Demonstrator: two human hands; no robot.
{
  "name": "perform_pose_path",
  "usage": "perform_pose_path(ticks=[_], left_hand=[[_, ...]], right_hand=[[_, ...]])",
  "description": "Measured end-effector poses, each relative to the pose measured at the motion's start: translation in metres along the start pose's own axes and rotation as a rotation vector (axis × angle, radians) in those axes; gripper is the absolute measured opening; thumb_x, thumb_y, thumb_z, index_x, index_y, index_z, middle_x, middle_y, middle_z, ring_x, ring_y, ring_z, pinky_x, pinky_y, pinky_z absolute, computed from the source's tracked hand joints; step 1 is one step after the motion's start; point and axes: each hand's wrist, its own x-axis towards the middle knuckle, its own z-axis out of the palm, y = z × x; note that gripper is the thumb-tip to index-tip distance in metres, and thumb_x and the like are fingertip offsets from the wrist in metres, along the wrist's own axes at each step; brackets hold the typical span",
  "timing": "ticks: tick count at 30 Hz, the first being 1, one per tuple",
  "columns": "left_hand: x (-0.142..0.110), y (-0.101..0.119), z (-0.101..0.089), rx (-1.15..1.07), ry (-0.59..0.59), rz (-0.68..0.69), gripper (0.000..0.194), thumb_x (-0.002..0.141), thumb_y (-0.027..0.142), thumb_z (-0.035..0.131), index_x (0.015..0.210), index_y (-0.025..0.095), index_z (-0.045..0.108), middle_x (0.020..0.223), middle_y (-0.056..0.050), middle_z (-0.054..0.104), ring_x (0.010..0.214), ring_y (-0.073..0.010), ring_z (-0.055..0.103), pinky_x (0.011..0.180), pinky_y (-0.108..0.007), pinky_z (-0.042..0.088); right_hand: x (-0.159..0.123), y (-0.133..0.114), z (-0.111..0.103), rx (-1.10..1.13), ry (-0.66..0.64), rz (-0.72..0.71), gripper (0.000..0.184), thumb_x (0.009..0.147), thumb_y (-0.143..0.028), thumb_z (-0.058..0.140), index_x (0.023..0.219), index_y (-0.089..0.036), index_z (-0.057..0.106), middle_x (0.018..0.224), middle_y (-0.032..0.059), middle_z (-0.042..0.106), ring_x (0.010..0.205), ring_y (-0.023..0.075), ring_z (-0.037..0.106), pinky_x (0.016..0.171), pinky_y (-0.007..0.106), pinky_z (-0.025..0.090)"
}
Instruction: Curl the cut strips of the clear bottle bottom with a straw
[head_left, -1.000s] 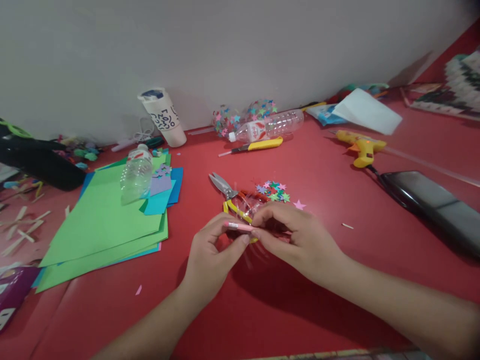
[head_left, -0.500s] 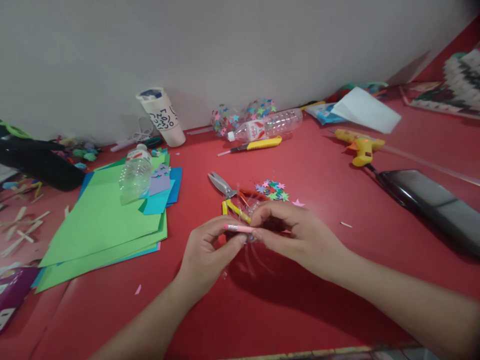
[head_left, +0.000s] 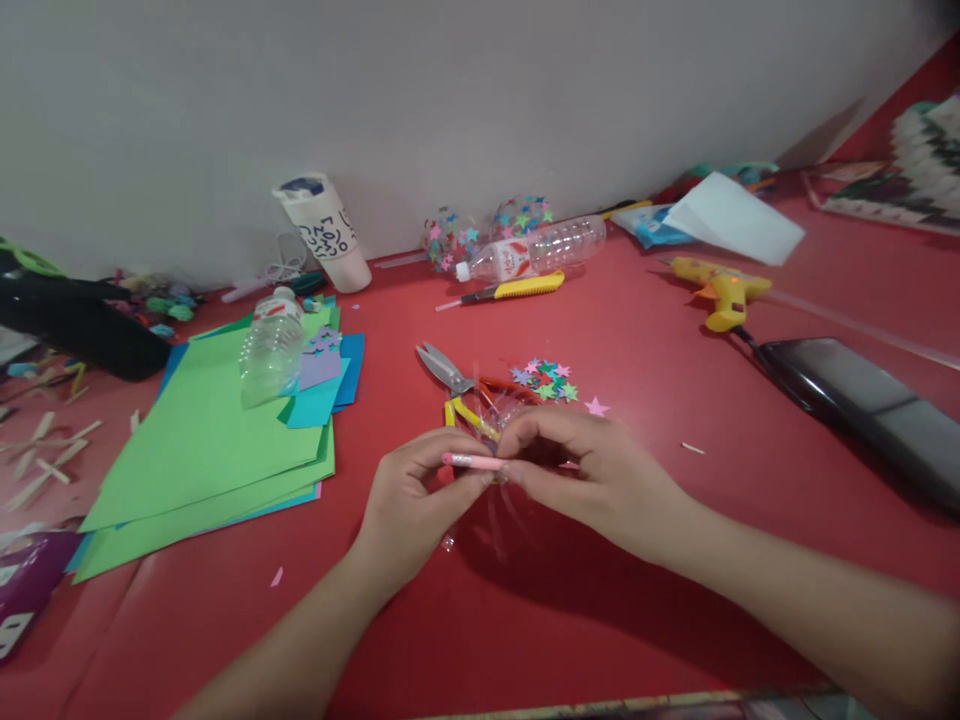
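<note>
My left hand point(head_left: 409, 505) and my right hand point(head_left: 592, 470) meet over the red table point(head_left: 637, 330), both pinched on a thin pink rolled stick point(head_left: 472, 461) held level between them. Clear plastic strips point(head_left: 504, 510) hang below the fingers. Just behind the hands lie scissors with yellow and red handles point(head_left: 457, 388) and a small heap of coloured paper stars point(head_left: 546, 381).
Green and blue paper sheets point(head_left: 202, 440) with a cut plastic bottle point(head_left: 271, 345) lie left. A paper cup point(head_left: 324, 233), a lying bottle point(head_left: 536, 250), a yellow cutter point(head_left: 514, 289), a yellow glue gun point(head_left: 721, 291) and a dark phone-like slab point(head_left: 862, 405) stand farther back and right.
The hands with the pink stick have barely shifted; the fingers have worked slightly along the stick.
</note>
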Motion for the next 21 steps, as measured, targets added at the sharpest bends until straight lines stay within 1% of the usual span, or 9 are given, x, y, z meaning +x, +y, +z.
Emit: perform_pose_path(ticks=[7,12,21], left_hand=[[-0.0008,-0.0007,0.0005,0.063,0.003,0.048,0.014,0.075,0.011,0.068,0.079,0.022,0.075,0.077,0.003,0.074,0.072,-0.0102,0.067,0.069,-0.018,0.051],[-0.0019,-0.0015,-0.0001,0.101,0.004,0.069,0.012,0.077,0.013,0.067,0.08,0.023,0.075,0.077,0.003,0.074,0.072,-0.0109,0.067,0.07,-0.019,0.051],[-0.0014,-0.0011,0.0032,0.102,0.048,0.029,0.007,0.075,0.016,0.068,0.075,0.02,0.074,0.074,0.0,0.075,0.069,-0.0144,0.068,0.068,-0.024,0.053]], right_hand=[[-0.0012,0.0038,-0.001,0.007,0.023,0.015,0.009,0.08,-0.013,0.055,0.073,-0.018,0.058,0.066,-0.0049,0.055,0.059,0.0091,0.048,0.053,0.019,0.036],[-0.0013,0.0045,-0.0006,0.002,0.025,0.018,0.011,0.081,-0.013,0.055,0.073,-0.018,0.059,0.066,-0.0054,0.056,0.058,0.0087,0.048,0.052,0.019,0.035],[-0.0004,0.0018,0.0018,0.004,0.018,0.049,0.011,0.081,-0.013,0.055,0.073,-0.019,0.06,0.067,-0.004,0.056,0.059,0.0105,0.049,0.052,0.021,0.035]])
